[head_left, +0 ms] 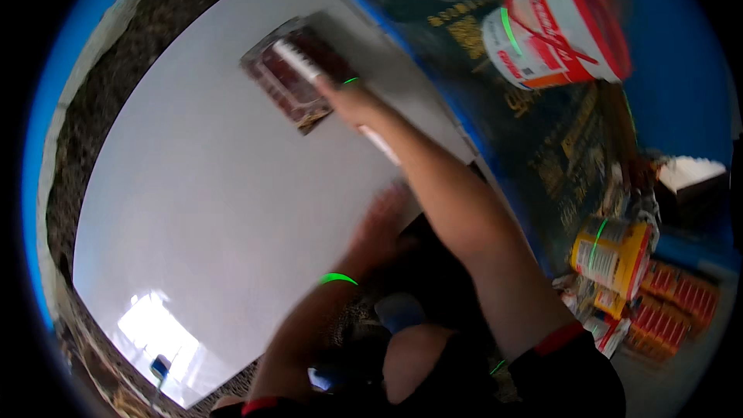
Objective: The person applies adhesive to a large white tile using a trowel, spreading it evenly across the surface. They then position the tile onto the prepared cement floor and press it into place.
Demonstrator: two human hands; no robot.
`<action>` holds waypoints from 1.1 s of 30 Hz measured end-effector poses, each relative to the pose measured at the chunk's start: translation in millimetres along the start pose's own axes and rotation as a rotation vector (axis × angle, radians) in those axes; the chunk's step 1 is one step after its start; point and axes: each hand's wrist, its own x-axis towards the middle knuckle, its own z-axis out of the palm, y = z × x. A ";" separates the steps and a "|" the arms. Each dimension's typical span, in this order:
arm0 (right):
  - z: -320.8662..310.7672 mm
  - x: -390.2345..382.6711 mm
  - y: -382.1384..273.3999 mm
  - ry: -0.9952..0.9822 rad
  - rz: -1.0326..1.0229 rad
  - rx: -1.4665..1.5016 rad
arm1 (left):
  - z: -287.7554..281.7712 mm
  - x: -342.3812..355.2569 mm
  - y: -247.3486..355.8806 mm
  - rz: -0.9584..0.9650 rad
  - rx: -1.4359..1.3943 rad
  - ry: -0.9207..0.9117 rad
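My right hand [350, 101] is stretched out over a large glossy white tile [209, 178], closed around a white stick-like handle [298, 60]. The handle runs along a dark red rectangular block [282, 81] with a pale outline, lying on the tile's far part. Motion blur hides the block's exact kind. Nearer to me, my left hand [381, 220] is low at the tile's near right edge, blurred, its fingers seeming stretched out with nothing in them. Whether it presses on the tile I cannot tell.
Rough dark mortar [66, 147] borders the tile at left. To the right lie a dark printed sheet [464, 39] with a blue edge, a white and red bucket [553, 27], a yellow tub [611, 255] and orange-red packages [658, 321]. My knee [418, 360] is close below.
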 end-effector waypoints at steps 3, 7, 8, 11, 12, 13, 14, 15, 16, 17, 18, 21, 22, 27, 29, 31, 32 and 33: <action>24.0 9.5 -10.4 0.015 -0.125 0.054 | 88.6 -59.5 43.6 0.367 -0.133 -0.127; 14.7 -22.6 27.5 -0.015 -0.053 0.171 | -15.7 -57.9 36.7 -0.287 0.047 -0.259; 17.6 -34.7 33.9 -0.041 -0.058 0.180 | -14.5 -96.1 -7.0 -0.305 0.286 0.108; 35.7 -84.6 59.8 -0.128 -0.012 0.150 | -58.3 -110.2 -90.2 -0.783 0.578 0.599; 36.9 -98.2 64.4 -0.142 0.001 0.150 | -57.7 -108.2 -93.8 -0.833 0.746 0.576; 34.4 -109.4 67.5 -0.147 0.012 0.149 | -55.9 -101.2 -90.5 -0.825 0.750 0.590; 30.5 -113.7 67.2 -0.144 -0.002 0.130 | -54.5 -94.3 -87.1 -0.818 0.753 0.606; 24.0 -119.0 65.3 -0.135 -0.015 0.113 | -52.8 -91.1 -85.0 -0.813 0.740 0.603; 22.3 -117.0 64.0 -0.076 -0.088 0.084 | -49.3 -89.2 -83.5 -0.808 0.726 0.600; 17.0 -119.0 64.1 -0.016 -0.159 0.051 | -44.7 -87.3 -81.1 -0.803 0.710 0.596; 3.5 -135.3 39.4 -0.039 -0.072 -0.013 | -47.1 -89.3 -86.5 -0.800 0.710 0.606; -49.9 -215.3 20.9 -0.083 -0.159 0.035 | -42.6 -93.2 -85.4 -0.810 0.686 0.586; -55.6 -238.4 22.0 -0.082 -0.229 0.041 | -40.8 -114.4 -104.0 -0.815 0.282 0.709; -35.7 -271.1 97.4 -0.006 -0.100 -0.026 | -39.3 -103.8 -106.6 -0.688 0.962 0.551; -32.8 -201.0 125.8 -0.128 0.153 -0.129 | -39.4 -77.9 -97.9 -0.877 0.799 0.522; -24.1 -150.8 96.7 0.098 -0.061 -0.058 | -55.3 -54.2 -98.2 -0.890 0.759 0.563; -30.8 -138.2 79.6 0.006 -0.068 -0.001 | -54.5 -54.7 -95.4 -0.911 0.747 0.555; -45.1 -147.2 53.4 -0.071 -0.072 0.015 | -61.0 -60.7 -98.3 -0.941 0.742 0.541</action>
